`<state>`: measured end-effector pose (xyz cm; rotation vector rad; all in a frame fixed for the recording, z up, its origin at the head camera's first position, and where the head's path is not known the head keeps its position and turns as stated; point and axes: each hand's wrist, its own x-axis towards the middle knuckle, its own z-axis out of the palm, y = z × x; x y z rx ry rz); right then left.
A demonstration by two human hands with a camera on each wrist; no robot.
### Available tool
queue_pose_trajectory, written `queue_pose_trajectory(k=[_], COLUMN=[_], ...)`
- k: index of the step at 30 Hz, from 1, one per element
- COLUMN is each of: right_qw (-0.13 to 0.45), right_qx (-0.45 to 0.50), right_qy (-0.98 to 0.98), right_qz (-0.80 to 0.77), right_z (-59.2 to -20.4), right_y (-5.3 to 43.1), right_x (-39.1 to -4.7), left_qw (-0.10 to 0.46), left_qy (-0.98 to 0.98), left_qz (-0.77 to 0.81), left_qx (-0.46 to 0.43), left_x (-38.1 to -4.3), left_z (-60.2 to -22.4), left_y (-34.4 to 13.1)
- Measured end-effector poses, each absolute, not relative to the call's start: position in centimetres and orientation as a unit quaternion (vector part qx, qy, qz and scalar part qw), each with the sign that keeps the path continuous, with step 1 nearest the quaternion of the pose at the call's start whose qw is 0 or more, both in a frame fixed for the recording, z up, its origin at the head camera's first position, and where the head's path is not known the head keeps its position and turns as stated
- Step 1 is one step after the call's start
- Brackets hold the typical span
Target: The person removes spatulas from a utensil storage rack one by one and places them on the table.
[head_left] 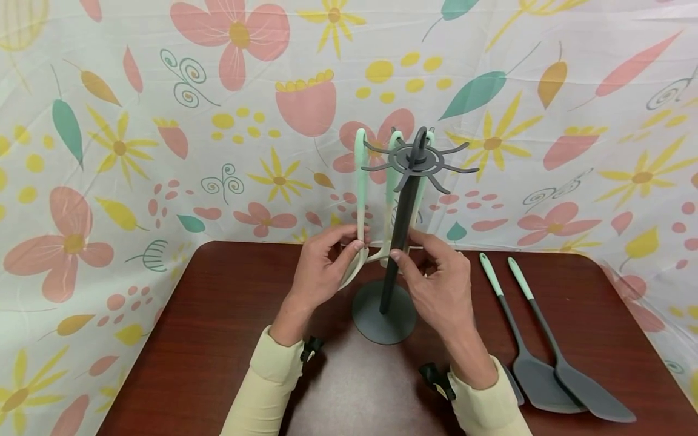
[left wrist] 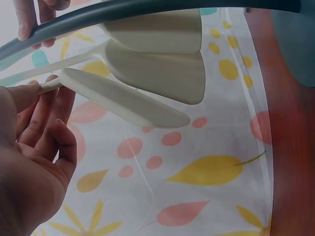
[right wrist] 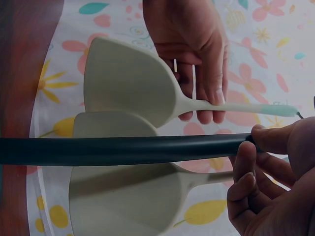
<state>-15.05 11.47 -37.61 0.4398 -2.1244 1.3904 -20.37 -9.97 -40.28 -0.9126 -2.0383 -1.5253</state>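
A dark grey utensil stand (head_left: 405,227) with a round base and hooks at its top stands on the table. My left hand (head_left: 322,260) pinches the lower handle of a cream turner (right wrist: 130,81) with a mint-green grip, which hangs from a hook on the stand's left side. My right hand (head_left: 438,278) holds the stand's pole between thumb and fingers. Two more cream turners, one with its blade (left wrist: 157,71) showing beside the first, hang behind the pole. Their handles are partly hidden by the pole and my right hand in the head view.
To the right on the brown table (head_left: 218,351) lie two grey turners, a nearer one (head_left: 589,387) and another beside it (head_left: 545,378), both with mint grips. A further grey edge (head_left: 515,387) shows by my right sleeve. Behind the table hangs a flower-patterned cloth (head_left: 245,121).
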Motion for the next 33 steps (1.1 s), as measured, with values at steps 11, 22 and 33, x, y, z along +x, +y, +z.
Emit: queue_pose_trajectory(k=[11,22,33], right_qw=[0.283,0.285,0.291], right_qx=[0.166,0.164,0.162], right_qy=[-0.79,-0.794,-0.792], right_qz=[0.518,0.512,0.512], right_z=[-37.53,-37.63,-37.64], right_y=[11.34,11.43,11.29], right_x=[-15.03,-15.13,-15.12], left_qw=[0.214,0.221,0.217], left_qy=[-0.737,-0.745,-0.774], left_qz=[-0.559,-0.545,-0.525], left_qx=[-0.313,-0.314,-0.281], left_x=[-20.36,-20.48,-20.37], left_z=[-40.21,-40.37,-40.12], left_y=[-10.58,-10.66,-10.71])
